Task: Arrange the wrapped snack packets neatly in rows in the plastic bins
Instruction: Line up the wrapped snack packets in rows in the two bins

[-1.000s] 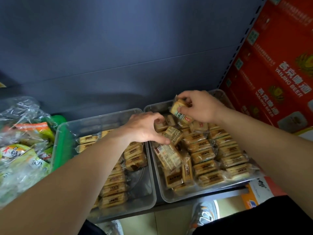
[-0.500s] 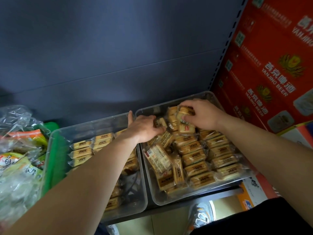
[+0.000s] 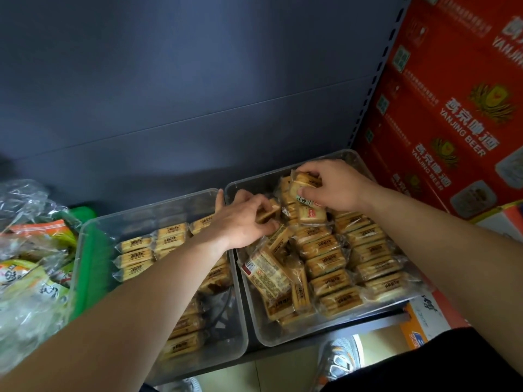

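Two clear plastic bins stand side by side on a shelf. The right bin (image 3: 285,339) holds several yellow wrapped snack packets (image 3: 328,261), in rows on its right side and jumbled on its left. The left bin (image 3: 158,206) has rows of the same packets (image 3: 135,244), partly hidden by my left forearm. My left hand (image 3: 240,219) reaches over the divide and pinches a packet (image 3: 268,213) at the back left of the right bin. My right hand (image 3: 334,185) grips packets (image 3: 307,182) at the back of that bin, above a white-labelled packet (image 3: 311,212).
A dark grey shelf back panel (image 3: 198,94) rises behind the bins. Red beer cartons (image 3: 452,108) stand close on the right. A green basket (image 3: 87,267) and clear bags of other snacks (image 3: 25,264) sit at the left. My shoe (image 3: 338,360) and floor show below the shelf edge.
My right hand has come down with its packet onto the back of the right bin. My left hand has reached farther back and taken hold of a packet. The view has tilted up.
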### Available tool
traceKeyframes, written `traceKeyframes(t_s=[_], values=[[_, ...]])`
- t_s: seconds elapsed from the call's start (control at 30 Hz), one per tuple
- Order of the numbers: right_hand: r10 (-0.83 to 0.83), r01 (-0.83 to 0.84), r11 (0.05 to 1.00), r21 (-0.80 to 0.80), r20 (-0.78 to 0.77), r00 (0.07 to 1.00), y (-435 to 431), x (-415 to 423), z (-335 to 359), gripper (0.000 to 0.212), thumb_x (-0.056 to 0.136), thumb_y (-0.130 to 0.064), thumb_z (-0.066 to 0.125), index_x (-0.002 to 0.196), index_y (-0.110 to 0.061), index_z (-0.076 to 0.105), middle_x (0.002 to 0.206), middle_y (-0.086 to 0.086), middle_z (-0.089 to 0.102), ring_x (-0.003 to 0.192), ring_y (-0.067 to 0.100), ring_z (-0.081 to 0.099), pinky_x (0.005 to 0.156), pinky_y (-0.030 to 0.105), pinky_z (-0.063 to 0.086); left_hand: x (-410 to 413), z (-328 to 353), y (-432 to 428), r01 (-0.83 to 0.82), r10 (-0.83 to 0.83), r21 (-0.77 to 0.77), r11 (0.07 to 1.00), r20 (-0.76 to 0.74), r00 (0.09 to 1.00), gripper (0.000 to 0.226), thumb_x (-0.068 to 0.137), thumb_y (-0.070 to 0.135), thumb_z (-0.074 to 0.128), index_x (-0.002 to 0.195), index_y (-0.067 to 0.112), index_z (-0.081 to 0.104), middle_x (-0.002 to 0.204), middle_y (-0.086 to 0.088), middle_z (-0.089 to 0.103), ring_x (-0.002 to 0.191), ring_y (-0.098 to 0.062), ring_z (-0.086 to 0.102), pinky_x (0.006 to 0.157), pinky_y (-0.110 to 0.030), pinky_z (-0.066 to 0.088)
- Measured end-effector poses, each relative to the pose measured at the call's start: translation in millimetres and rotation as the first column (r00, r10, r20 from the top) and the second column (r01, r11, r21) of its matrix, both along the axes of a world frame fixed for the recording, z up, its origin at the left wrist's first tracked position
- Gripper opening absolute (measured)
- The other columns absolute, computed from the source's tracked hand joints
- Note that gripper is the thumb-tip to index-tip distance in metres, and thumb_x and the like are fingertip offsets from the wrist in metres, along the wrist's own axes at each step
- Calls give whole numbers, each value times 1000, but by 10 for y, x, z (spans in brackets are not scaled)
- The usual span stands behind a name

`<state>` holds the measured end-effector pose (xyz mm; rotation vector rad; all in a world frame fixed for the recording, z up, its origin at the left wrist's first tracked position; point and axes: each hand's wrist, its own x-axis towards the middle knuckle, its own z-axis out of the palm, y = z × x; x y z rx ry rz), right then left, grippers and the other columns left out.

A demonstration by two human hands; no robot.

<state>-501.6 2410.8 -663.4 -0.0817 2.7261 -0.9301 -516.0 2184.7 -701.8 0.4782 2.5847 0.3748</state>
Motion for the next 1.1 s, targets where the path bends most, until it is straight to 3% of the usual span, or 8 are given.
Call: traceKeyframes(t_s=[0.1, 0.2, 0.3, 0.47, 0.67, 0.77, 0.87, 1.1], values=[[-57, 58, 998, 19, -46, 997, -21, -3, 39, 41, 92, -32, 73, 131, -21, 64, 111, -6, 68, 91, 9, 64, 82, 28, 50, 40, 5, -9, -9, 11, 39, 999, -36, 999, 50, 91, 63, 59, 131, 38, 44, 129, 14, 59, 123, -12, 58, 124, -49, -9], [-97, 96, 995, -7, -58, 994, -35, -3, 46, 33, 93, -34, 72, 123, -20, 68, 103, -5, 72, 86, 6, 66, 77, 26, 52, 28, 50, -25, -20, 20, 15, 1000, -50, 999, 76, 91, 60, 61, 154, 34, 28, 142, 11, 58, 135, -17, 49, 121, -46, 10], [-104, 103, 994, -26, -66, 992, -52, 8, 53, 31, 98, -34, 65, 126, -21, 65, 103, -9, 66, 91, 9, 63, 78, 28, 49, 22, 78, -49, 24, -26, -74, 997, -18, 1000, 58, 96, 59, 54, 148, 36, 42, 135, 8, 62, 132, -22, 50, 107, -43, 21], [-106, 104, 994, -36, -66, 992, -89, -7, 43, 29, 99, -36, 62, 127, -26, 62, 95, -16, 60, 83, 0, 60, 73, 27, 50, -14, 97, -123, 2, -2, 8, 1000, -12, 1000, 50, 89, 51, 70, 136, 41, 55, 127, 15, 67, 123, -16, 55, 105, -43, 24], [-107, 104, 991, -81, -37, 994, -101, -15, 25, 31, 98, -37, 63, 127, -26, 64, 100, -11, 65, 83, 1, 64, 71, 25, 51, -83, 107, -191, -81, 73, 158, 984, 54, 996, 45, 92, 15, 72, 131, 33, 60, 115, 14, 71, 107, -12, 66, 112, -45, 41], [-118, 114, 989, -96, -33, 993, -100, -23, 29, 31, 99, -37, 63, 127, -25, 64, 106, -7, 68, 86, 6, 66, 76, 29, 54, -75, 127, -204, -15, 11, 121, 993, 37, 999, 38, 94, 27, 70, 128, 38, 56, 119, 15, 69, 108, -12, 65, 113, -45, 40], [-118, 115, 988, -99, -23, 993, -88, -26, 14, 31, 99, -36, 63, 127, -25, 64, 105, -8, 68, 86, 6, 66, 74, 28, 54, -77, 122, -219, 30, -33, 61, 998, 61, 998, 56, 84, 41, 80, 133, 42, 53, 126, 15, 67, 119, -14, 62, 116, -45, 36], [-116, 113, 988, -108, -15, 993, -61, -28, -6, 33, 98, -36, 65, 129, -25, 64, 101, -11, 64, 83, 0, 63, 66, 19, 46, -127, 114, -199, 1, -5, 73, 997, 60, 998, 52, 88, 23, 79, 136, 30, 59, 125, 8, 69, 114, -14, 64, 107, -41, 48]])
